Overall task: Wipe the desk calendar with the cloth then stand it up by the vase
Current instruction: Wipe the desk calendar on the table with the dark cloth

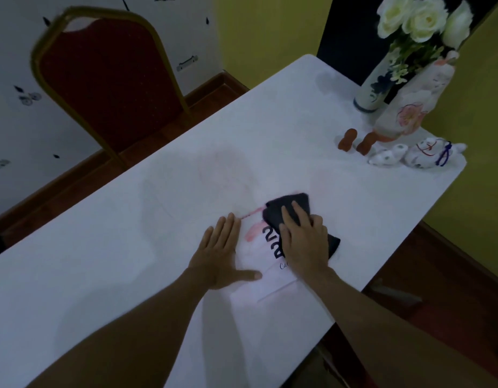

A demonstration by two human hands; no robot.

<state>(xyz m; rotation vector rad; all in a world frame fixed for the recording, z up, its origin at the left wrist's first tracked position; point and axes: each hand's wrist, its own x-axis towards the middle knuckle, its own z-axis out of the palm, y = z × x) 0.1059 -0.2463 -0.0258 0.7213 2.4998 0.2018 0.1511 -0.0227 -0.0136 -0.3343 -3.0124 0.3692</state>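
A white desk calendar (pixel 266 271) with black numerals and pink marks lies flat on the white table (pixel 130 247). My left hand (pixel 220 254) rests flat, fingers spread, on its left edge. My right hand (pixel 303 242) presses a dark folded cloth (pixel 287 207) onto the calendar's far part, covering some of the print. A tall white vase (pixel 375 88) with a blue pattern and white roses stands at the table's far right corner.
A second vase with a pink flower (pixel 410 110) stands beside the first. Two small brown figures (pixel 355 141) and white ceramic figurines (pixel 415 155) sit in front of the vases. A red chair with a gold frame (pixel 108 82) stands beyond the table's left edge.
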